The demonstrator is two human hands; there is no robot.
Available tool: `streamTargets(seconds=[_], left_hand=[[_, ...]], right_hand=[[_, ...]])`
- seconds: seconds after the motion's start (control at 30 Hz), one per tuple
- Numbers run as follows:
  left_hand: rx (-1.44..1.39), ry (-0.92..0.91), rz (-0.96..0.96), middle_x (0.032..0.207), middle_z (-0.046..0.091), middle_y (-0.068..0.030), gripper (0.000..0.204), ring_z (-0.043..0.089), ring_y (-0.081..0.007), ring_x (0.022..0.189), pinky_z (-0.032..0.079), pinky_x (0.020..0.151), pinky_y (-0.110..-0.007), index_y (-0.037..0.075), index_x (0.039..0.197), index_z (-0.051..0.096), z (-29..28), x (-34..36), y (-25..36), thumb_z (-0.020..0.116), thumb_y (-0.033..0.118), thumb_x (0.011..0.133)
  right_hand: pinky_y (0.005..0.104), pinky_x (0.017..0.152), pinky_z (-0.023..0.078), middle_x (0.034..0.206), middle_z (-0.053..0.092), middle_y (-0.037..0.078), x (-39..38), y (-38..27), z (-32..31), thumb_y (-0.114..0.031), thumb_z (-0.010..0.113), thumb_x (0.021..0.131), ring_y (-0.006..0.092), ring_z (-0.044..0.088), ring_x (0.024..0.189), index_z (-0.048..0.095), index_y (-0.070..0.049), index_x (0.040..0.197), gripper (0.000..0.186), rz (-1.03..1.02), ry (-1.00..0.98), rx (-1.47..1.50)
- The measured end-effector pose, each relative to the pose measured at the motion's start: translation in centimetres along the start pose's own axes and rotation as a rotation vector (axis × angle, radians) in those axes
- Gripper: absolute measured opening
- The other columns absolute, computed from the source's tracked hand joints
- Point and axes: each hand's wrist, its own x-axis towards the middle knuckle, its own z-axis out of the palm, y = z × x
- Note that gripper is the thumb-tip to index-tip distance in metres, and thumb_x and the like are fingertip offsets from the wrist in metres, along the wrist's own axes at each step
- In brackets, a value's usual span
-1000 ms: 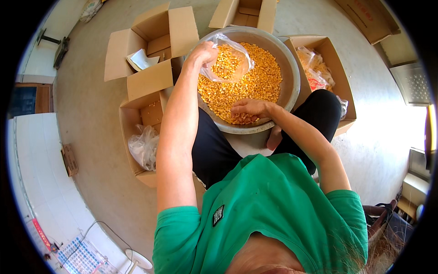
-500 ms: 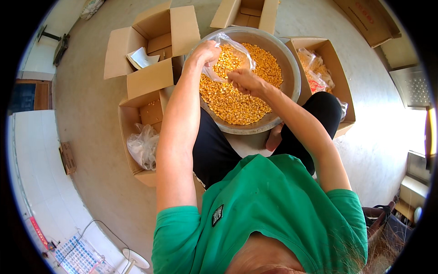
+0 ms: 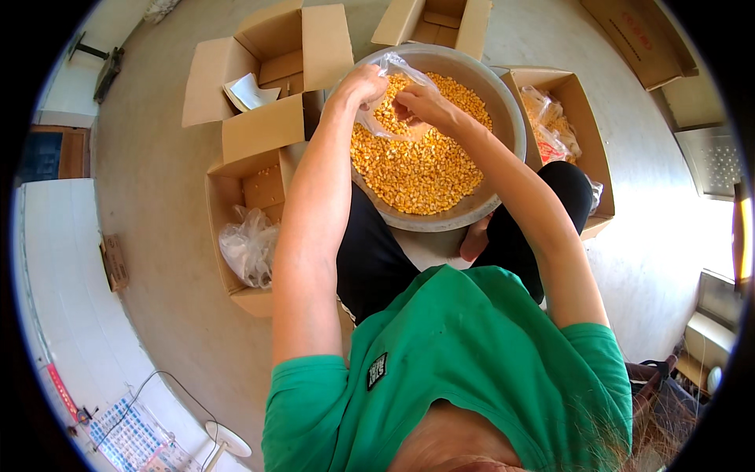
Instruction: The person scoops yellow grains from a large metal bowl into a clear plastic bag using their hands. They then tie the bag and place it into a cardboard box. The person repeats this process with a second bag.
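A large metal basin (image 3: 503,118) holds loose yellow corn kernels (image 3: 417,173) between my legs. My left hand (image 3: 366,86) grips the rim of a clear plastic bag (image 3: 405,63) at the basin's upper left; corn shows within and through the bag. My right hand (image 3: 417,106) is over the bag's opening, just right of my left hand, with fingers curled; what they hold is hidden.
Open cardboard boxes surround the basin: one with white papers (image 3: 326,43) at back left, another (image 3: 472,23) behind, one with crumpled bags (image 3: 216,197) at left, one with filled bags (image 3: 590,141) at right. A flattened carton (image 3: 629,35) stands upper right; a cable (image 3: 185,385) lies lower left.
My right hand has risen from the corn at the basin's near right into the bag's opening, up and slightly left. My left hand stays on the bag, shifted slightly right in view.
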Motion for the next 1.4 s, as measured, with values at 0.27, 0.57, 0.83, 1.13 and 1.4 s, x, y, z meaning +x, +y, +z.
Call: streamTargets(seconds=[0.27,0.57,0.83,1.13,1.4], left_hand=[[0.026,-0.019,0.000,0.086,0.064,-0.0146,0.034,0.061,-0.0236,0.056,0.051,0.057,-0.038,-0.003,0.109,0.056,0.4,1.0,-0.1,0.048,0.025,0.090],[0.037,-0.005,-0.012,0.080,0.061,-0.0112,0.035,0.058,-0.0217,0.053,0.049,0.054,-0.039,-0.001,0.109,0.056,0.4,0.6,-0.3,0.050,0.028,0.091],[0.021,0.005,-0.039,0.079,0.061,-0.0100,0.034,0.057,-0.0219,0.051,0.048,0.053,-0.038,0.001,0.110,0.057,1.0,1.4,-0.5,0.050,0.029,0.092],[0.033,-0.003,-0.034,0.089,0.064,-0.0134,0.038,0.059,-0.0226,0.053,0.049,0.054,-0.038,0.000,0.116,0.055,0.6,0.9,-0.1,0.050,0.029,0.092],[0.018,-0.027,-0.041,0.094,0.064,-0.0138,0.044,0.059,-0.0228,0.055,0.049,0.055,-0.037,-0.001,0.123,0.052,0.4,0.6,0.0,0.050,0.029,0.091]], right_hand=[[0.0471,0.072,0.053,0.084,0.067,0.023,-5.0,6.5,-3.2,-0.028,0.047,0.089,0.0358,0.066,0.076,0.065,0.000,0.079,0.035,-0.039,-0.105,-0.757],[0.0491,0.062,0.053,0.085,0.067,0.023,-6.2,10.3,1.5,-0.026,0.049,0.090,0.0371,0.068,0.074,0.058,-0.005,0.096,0.023,-0.050,0.057,-1.069],[0.0457,0.059,0.054,0.074,0.067,0.018,-6.8,9.8,7.6,-0.017,0.046,0.091,0.0341,0.069,0.069,0.056,-0.005,0.092,0.015,-0.208,-0.072,-1.039],[0.0473,0.061,0.053,0.075,0.067,0.018,-10.0,7.5,8.4,-0.033,0.048,0.093,0.0351,0.067,0.069,0.060,-0.004,0.085,0.032,-0.348,-0.322,-0.988],[0.0495,0.069,0.052,0.079,0.067,0.022,-9.4,9.8,8.5,-0.037,0.052,0.088,0.0386,0.067,0.075,0.066,-0.003,0.084,0.036,-0.223,-0.331,-0.915]])
